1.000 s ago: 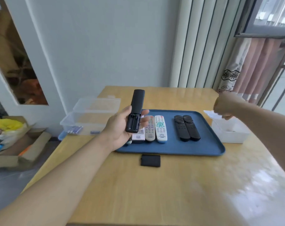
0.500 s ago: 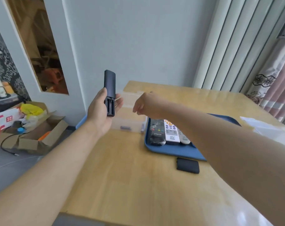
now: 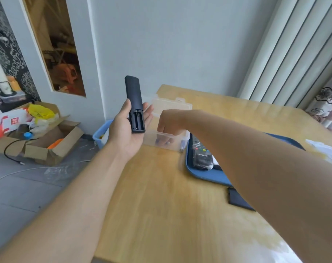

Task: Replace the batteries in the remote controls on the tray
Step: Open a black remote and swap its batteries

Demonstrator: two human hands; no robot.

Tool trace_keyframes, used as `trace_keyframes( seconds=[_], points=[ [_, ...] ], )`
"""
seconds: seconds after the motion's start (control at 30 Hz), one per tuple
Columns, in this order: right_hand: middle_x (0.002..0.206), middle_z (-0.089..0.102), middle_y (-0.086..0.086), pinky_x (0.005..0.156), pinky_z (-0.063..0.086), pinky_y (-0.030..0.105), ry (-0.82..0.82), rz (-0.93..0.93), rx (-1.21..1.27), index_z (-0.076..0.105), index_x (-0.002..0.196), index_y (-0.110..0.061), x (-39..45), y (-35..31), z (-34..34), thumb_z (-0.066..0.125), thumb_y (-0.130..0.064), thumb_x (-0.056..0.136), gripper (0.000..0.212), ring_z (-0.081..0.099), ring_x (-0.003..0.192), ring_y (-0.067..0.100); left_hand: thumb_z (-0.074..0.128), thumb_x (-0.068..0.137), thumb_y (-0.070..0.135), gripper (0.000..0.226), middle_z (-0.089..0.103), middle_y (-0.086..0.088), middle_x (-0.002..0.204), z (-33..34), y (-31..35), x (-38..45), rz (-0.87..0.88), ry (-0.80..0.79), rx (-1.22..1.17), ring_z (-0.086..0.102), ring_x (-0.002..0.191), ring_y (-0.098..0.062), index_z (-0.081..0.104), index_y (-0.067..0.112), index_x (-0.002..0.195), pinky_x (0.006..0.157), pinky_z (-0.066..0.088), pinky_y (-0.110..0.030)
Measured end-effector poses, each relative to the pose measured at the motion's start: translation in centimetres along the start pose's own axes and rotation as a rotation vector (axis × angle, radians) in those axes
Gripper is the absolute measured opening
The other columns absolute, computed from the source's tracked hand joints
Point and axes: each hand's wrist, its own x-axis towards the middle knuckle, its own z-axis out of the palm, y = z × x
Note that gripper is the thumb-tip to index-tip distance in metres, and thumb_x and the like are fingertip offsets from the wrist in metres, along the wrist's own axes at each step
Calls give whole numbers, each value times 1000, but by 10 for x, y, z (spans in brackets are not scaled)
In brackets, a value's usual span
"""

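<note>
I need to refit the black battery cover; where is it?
The battery cover lies on the wooden table, lower right, just in front of the blue tray, partly hidden by the right forearm.

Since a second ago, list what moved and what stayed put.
The right hand crossed from the white box on the right, over the tray, and now dips its fingers into the clear plastic box where batteries lie. The left hand still holds the black remote upright, battery bay open and empty. The battery cover stays on the table.

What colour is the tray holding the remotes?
Blue; the tray shows in the head view, partly hidden by the right arm.
</note>
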Motion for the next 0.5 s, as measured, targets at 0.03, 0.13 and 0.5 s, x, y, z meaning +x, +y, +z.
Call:
trace_keyframes(
  seconds=[0.03, 0.13, 0.5],
  points=[
    [81, 72, -10, 81, 53, 29, -18, -4, -29, 80, 89, -28, 1, 0, -2, 71, -57, 81, 31, 64, 91, 15, 50, 106, 31, 40, 72, -14, 113, 1, -2, 0, -1, -6, 5, 71, 112, -30, 53, 3, 136, 109, 49, -42],
    [81, 75, -8, 86, 53, 33, -58, -3, -109, 79, 82, -28, 2, 1, -6, 71, -58, 77, 32, 67, 92, 14, 50, 106, 31, 40, 72, -15, 114, 1, -1, 0, 4, -11, -1, 71, 111, -31, 54, 4, 135, 109, 49, -42],
    [92, 75, 0, 50, 51, 18, 214, -59, 291, 74, 94, -24, 7, 10, 3, 60, -11, 84, 22, 70, 61, 9, 53, 105, 34, 40, 72, -15, 109, -12, 20, 1, 137, 142, -117, 76, 98, -28, 60, 2, 128, 95, 59, -41]
  ],
)
